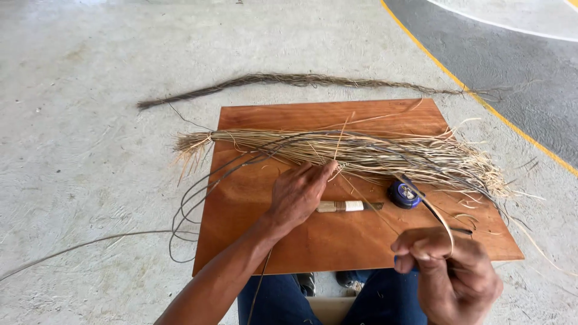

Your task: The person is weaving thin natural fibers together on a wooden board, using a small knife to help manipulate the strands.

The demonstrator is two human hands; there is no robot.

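Note:
A bundle of pale dry straw fibres (361,153) lies across a brown wooden board (325,241). My left hand (299,191) rests on the board with its fingertips pinching the bundle near its middle. My right hand (451,274), low at the front right, is closed on a thin flat strip (436,210) that runs up toward the bundle. A knife with a pale wrapped handle (346,206) lies just right of my left hand. A blue and black tape measure (403,194) sits beside it.
A darker bundle of fibres (289,81) lies on the concrete floor (90,150) beyond the board. Thin dark strands (186,210) loop off the board's left edge. A yellow painted line (481,99) crosses the floor at right. My legs in blue jeans (277,301) are below the board.

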